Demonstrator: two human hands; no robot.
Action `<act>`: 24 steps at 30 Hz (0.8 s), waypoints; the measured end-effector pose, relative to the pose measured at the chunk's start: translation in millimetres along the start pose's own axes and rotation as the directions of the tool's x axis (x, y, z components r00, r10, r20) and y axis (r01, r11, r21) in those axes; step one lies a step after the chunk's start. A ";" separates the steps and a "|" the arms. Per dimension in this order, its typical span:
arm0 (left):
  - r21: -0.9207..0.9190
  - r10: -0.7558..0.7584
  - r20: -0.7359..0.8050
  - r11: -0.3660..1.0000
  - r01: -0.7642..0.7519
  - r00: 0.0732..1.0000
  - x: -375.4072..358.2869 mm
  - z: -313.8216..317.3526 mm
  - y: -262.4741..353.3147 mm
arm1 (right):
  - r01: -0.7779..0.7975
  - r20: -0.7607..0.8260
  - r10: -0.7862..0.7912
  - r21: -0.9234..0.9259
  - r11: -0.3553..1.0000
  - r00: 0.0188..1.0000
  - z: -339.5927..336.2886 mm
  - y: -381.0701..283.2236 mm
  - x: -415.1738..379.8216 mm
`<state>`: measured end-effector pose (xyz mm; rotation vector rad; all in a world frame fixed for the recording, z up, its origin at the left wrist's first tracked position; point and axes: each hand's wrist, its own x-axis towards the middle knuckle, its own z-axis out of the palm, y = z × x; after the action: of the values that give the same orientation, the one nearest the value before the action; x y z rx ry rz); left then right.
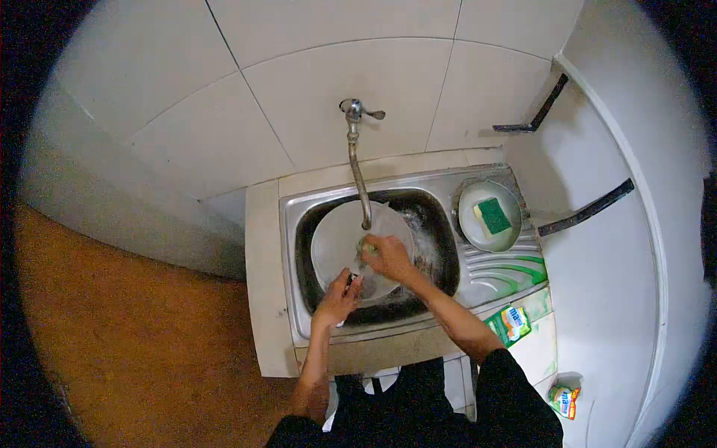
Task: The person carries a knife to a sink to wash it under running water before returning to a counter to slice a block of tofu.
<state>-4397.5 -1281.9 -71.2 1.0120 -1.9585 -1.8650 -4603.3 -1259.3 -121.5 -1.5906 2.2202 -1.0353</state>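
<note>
A large pale round bowl or basin [328, 243] sits in the metal sink [299, 313] under the faucet [357, 168]. My left hand [340, 299] is closed at the bowl's near side around a small item with dark and white parts, too small to name. Just below the spout, over the bowl, my right hand [387, 255] is closed, with something greenish by its fingertips that is blurred. Inside the sink, wet foam shows right of the bowl.
A green and yellow sponge [494, 216] lies in a round dish [478, 237] on the ridged drainboard [482, 280]. One green soap pouch [514, 322] rests on the counter's right edge, and another pouch [564, 399] stands lower right. Tiled wall [299, 97] rises behind.
</note>
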 end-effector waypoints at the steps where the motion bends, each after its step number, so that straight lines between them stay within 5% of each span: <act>1: 0.024 0.023 0.038 0.999 -0.024 0.999 -4.6 -1.4 6.2 | 0.028 -0.016 -0.028 0.005 1.000 0.999 -1.1 -5.9 -5.1; 2: 0.080 0.004 -0.038 0.997 0.000 0.999 -13.8 1.8 13.4 | -0.097 0.037 0.094 0.114 0.989 0.995 -13.2 0.0 10.2; 5: -0.015 -0.082 0.001 0.996 0.082 0.997 -11.0 -0.1 12.5 | -0.124 0.165 0.088 0.219 0.968 0.982 -23.0 -15.9 9.7; 6: -0.012 -0.117 0.031 0.993 0.117 0.993 -4.8 -2.8 4.4 | -0.089 0.104 0.082 0.072 0.993 0.991 -4.5 -16.7 -3.7; 9: -0.056 -0.033 -0.012 0.998 0.032 0.999 -14.3 -1.2 11.7 | 0.017 -0.026 -0.014 0.105 0.994 1.000 -3.8 -5.8 -0.1; 12: -0.075 -0.139 -0.035 0.988 0.136 0.990 -13.5 1.0 13.6 | -0.097 -0.020 0.100 0.112 0.989 0.995 -2.5 3.2 9.2; 14: -0.162 -0.166 -0.027 0.974 0.159 0.986 -12.7 -1.7 23.5 | -0.033 0.022 0.032 0.049 0.998 0.999 9.8 -7.6 -6.1; 17: -0.158 -0.124 -0.032 0.981 0.117 0.992 -18.8 0.2 22.2 | -0.188 0.108 0.167 0.230 0.955 0.980 -22.3 -20.2 0.3; 21: -0.070 -0.059 0.014 0.996 0.059 0.998 -9.1 -5.5 18.9 | 0.017 0.032 -0.026 0.252 0.968 0.999 -23.8 -25.4 2.5; 22: -0.060 -0.035 0.025 0.998 0.036 0.999 -5.9 -6.1 19.5 | 0.028 0.076 -0.038 0.131 0.991 0.996 -27.7 -38.1 -4.6; 24: -0.039 -0.015 0.057 0.999 0.018 0.998 -11.9 -6.4 17.5 | 0.026 -0.107 -0.005 0.194 0.981 0.994 -22.7 -11.0 10.5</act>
<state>-4390.2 -1280.5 -50.4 0.9774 -1.9415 -1.9537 -4611.6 -1261.2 -95.5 -1.5031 2.0981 -1.3254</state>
